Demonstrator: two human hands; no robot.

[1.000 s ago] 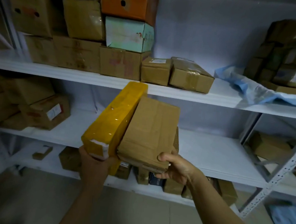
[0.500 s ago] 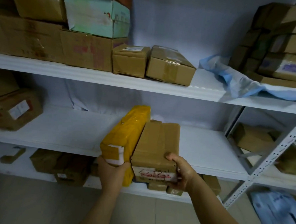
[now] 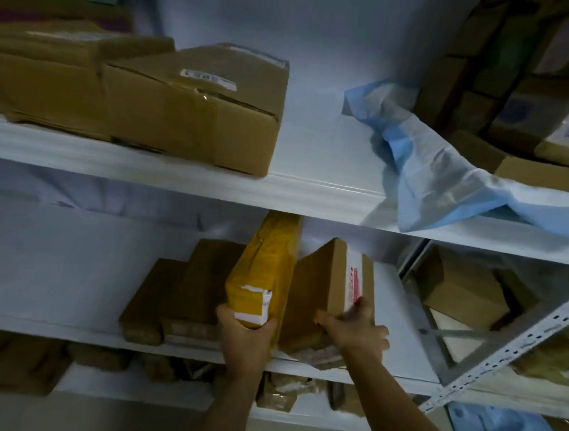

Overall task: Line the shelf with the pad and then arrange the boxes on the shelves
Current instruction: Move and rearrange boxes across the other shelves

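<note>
My left hand point(image 3: 244, 332) grips the near end of a yellow-taped parcel point(image 3: 266, 267), which stands tilted on the white middle shelf point(image 3: 71, 302). My right hand point(image 3: 356, 329) grips a brown cardboard box point(image 3: 325, 284) just to the right of it, tipped up on its edge on the same shelf. Two flat brown boxes point(image 3: 178, 295) lie to the left of the yellow parcel. A crumpled blue pad point(image 3: 426, 164) lies on the upper shelf point(image 3: 311, 187) at the right and hangs over its front edge.
Brown boxes point(image 3: 196, 106) fill the left of the upper shelf, and a stack point(image 3: 530, 97) stands at its right. More boxes point(image 3: 94, 357) sit on the bottom shelf. A perforated metal upright point(image 3: 508, 349) and a neighbouring bay holding a box point(image 3: 465, 293) are on the right.
Both hands have pushed the yellow parcel and the brown box from mid-air onto the middle shelf, beside the flat boxes. The camera has moved in closer and turned right.
</note>
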